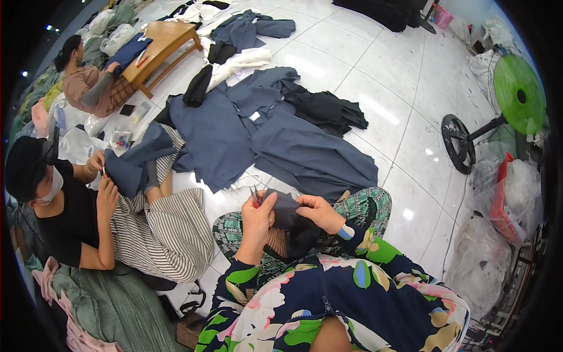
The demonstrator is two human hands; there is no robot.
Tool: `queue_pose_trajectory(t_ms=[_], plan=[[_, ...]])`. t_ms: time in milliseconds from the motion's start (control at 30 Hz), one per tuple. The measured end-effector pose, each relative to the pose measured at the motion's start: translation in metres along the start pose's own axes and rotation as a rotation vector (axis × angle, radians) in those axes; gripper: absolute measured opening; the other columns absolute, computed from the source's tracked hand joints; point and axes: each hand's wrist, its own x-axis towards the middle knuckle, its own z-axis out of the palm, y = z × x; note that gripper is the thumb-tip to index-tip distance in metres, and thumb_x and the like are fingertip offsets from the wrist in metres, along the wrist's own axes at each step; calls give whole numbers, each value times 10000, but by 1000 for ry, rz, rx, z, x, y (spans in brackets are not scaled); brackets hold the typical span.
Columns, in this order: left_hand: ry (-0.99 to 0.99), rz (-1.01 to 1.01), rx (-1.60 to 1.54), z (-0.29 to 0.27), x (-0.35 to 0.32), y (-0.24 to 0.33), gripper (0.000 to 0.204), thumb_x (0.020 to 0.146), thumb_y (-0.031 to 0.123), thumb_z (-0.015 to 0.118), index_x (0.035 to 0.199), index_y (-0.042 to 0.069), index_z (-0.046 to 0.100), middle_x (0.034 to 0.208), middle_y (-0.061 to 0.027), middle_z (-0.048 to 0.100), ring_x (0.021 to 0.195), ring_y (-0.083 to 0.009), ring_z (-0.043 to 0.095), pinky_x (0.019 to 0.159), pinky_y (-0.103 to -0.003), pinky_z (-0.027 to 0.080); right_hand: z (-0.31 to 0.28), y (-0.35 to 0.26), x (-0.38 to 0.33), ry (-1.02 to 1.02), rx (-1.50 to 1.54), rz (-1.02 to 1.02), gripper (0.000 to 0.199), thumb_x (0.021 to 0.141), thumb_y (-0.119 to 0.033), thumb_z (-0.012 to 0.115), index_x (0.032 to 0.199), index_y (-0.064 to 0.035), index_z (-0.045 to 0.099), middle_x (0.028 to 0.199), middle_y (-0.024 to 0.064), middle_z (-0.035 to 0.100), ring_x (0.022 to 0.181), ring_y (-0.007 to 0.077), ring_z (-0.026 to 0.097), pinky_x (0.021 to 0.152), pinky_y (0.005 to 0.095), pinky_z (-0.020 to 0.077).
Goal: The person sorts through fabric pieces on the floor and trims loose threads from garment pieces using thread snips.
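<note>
Above my crossed legs, a dark grey piece of cloth is stretched between my two hands. My left hand is closed round small red-handled thread snips, blades pointing up and away, and also grips the cloth's left edge. The cloth's right edge is pinched in my right hand. Darker fabric hangs below, over my lap. Just beyond my knees lies a heap of blue-grey garments on the floor.
A co-worker in a black cap sits at my left, handling blue-grey cloth. Farther back another person sits beside a low wooden table. A green fan and plastic bags stand at the right. Black cloth lies ahead.
</note>
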Motion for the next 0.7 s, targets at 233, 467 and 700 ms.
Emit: queue_pose_trajectory(t_ms=[233,467,700], plan=[[120,72,326,-40,5,-12,143,846,93,648,955,8,612,667,21,533,499,-67,447,445,-209,342,13,-10,18,24,312,243,129,857,-79,618,972,-21,630,884,10,643,769,79,603,704,212,476],[-27,634,768,-27,-6,-7,59,816,49,653,857,6,651,818,-47,578,631,-115,508,574,-235,416,20,-4,28,62,143,275,165,823,-57,651,982,-13,639,889,12,645,766,77,597,697,208,468],[39,462,731,-46,14,-26,151,866,172,632,843,23,629,657,-25,543,547,-125,501,489,-256,380,27,-8,26,-21,226,336,214,806,-14,637,1019,4,633,914,33,652,785,94,611,720,224,485]])
